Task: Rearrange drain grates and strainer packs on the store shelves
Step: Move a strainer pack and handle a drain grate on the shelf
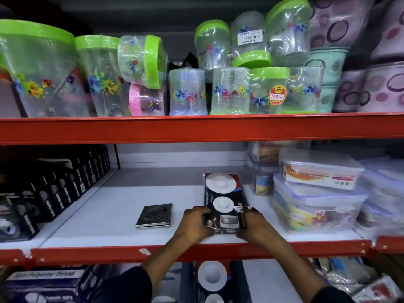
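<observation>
A stack of strainer packs (pixel 223 193), dark cards with white round strainers, lies flat on the white middle shelf (pixel 113 204). My left hand (pixel 196 221) grips the stack's near left edge and my right hand (pixel 255 224) grips its near right edge. A small pile of square steel drain grates (pixel 154 215) rests on the shelf to the left of my left hand, apart from it. Another strainer pack (pixel 213 281) shows on the shelf below, partly hidden by my arms.
Black tape boxes (pixel 54 193) line the shelf's left side. Stacked clear food containers (pixel 317 193) crowd the right side close to the pack. Green-lidded plastic jars (pixel 153 73) fill the shelf above. A red shelf lip (pixel 196 251) runs along the front under my wrists.
</observation>
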`<state>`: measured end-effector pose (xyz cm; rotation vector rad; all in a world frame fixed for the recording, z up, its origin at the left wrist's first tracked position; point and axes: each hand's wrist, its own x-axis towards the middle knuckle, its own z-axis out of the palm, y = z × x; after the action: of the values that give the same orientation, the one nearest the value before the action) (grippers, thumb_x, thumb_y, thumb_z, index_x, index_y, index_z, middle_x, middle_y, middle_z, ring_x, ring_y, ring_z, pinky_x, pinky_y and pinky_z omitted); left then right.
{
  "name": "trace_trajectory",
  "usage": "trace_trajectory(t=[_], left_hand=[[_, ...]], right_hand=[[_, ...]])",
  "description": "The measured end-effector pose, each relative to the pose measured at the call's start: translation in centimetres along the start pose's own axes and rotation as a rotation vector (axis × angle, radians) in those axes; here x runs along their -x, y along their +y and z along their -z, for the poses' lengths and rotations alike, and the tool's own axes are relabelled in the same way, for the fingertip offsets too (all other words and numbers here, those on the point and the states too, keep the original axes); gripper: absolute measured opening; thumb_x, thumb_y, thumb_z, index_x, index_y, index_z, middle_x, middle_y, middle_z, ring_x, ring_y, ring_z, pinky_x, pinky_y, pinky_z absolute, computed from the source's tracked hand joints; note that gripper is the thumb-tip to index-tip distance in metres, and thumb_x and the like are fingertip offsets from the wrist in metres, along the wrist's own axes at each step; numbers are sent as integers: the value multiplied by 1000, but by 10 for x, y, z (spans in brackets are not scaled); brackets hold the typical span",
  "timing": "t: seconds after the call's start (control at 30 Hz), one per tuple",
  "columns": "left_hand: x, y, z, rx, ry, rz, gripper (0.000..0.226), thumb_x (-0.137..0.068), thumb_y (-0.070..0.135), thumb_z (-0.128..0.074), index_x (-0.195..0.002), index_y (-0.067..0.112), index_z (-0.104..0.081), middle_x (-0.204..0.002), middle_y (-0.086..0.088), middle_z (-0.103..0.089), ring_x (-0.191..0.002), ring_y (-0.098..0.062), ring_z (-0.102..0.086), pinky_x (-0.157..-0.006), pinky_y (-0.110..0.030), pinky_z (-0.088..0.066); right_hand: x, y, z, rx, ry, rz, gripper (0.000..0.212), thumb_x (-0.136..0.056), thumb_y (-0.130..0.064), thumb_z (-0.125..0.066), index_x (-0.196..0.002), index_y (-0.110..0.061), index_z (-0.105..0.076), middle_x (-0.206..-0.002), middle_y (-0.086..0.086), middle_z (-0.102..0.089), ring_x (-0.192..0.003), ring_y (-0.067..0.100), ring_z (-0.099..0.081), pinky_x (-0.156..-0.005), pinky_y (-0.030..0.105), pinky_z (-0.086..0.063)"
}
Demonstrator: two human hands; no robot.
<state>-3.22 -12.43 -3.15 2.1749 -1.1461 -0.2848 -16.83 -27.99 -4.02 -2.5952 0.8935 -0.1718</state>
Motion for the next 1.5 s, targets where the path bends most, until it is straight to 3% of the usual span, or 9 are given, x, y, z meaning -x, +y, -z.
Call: trace_trajectory(t=[0.17,0.23,0.33,0.43,0.63,0.8,1.0,1.23,1.5], left_hand=[[20,2,5,-28,-11,-60,66,-71,25,-81,-133,19,-58,-129,-1,-67,-100,-4,-58,-80,-7,-40],[29,-2,13,-74,41,-112,62,-76,41,-77,-133,25,-57,-136,1,-63,-114,-10,-59,-93,-18,-45],[41,-22,32,-226,218,-187,63,-85,57,-59,-142,35,-43,-157,4,-36,-143,-18,-34,-117,-47,-35],[50,-54,56,-431,418,-244,64,-91,60,-42,-149,33,-33,-165,1,-15,-152,-23,-12,-121,-53,-21],[54,-127,91,-617,439,-83,67,-95,58,-24,-155,30,-13,-166,-9,3,-152,-32,12,-119,-67,-4],[50,-167,109,-562,358,22,66,-92,55,-14,-154,36,-2,-165,-8,15,-149,-32,25,-117,-70,3],[47,-182,110,-422,324,21,69,-87,53,-17,-153,39,-3,-165,-5,12,-148,-28,27,-117,-65,11],[46,-182,111,-361,339,26,71,-83,46,-21,-153,36,-11,-166,-4,6,-150,-25,24,-119,-62,11],[47,-182,111,-356,332,76,71,-84,44,-22,-154,31,-13,-166,-8,0,-151,-27,18,-119,-65,5]], right_hand=[[14,-6,0,-27,-11,-51,66,-74,-25,-66,-136,-17,-45,-132,14,-56,-121,36,-54,-102,41,-49],[16,-14,2,-21,8,-39,80,-77,-22,-69,-147,-16,-31,-143,17,-43,-132,40,-44,-111,45,-42],[17,-31,2,35,149,127,93,-83,-24,-68,-156,-16,-12,-162,17,-16,-148,41,-20,-122,46,-25],[17,-60,-7,53,235,315,88,-95,-31,-61,-158,-23,0,-167,9,8,-154,32,4,-123,44,-6],[-29,-127,-42,86,-6,581,83,-95,-54,-53,-158,-25,-8,-168,2,3,-155,23,2,-126,41,-9],[-73,-172,-55,147,-256,539,98,-85,-66,-59,-158,-26,-8,-168,0,-6,-154,22,-4,-126,39,-10],[-101,-185,-62,193,-347,486,105,-79,-65,-69,-157,-20,-16,-161,6,-30,-144,25,-31,-120,39,-28],[-98,-185,-57,104,-254,510,108,-69,-67,-76,-152,-18,-28,-150,6,-42,-134,24,-39,-112,40,-39],[10,-158,-38,21,157,641,106,-68,-74,-70,-152,-29,-25,-153,-4,-34,-140,13,-31,-111,30,-33]])
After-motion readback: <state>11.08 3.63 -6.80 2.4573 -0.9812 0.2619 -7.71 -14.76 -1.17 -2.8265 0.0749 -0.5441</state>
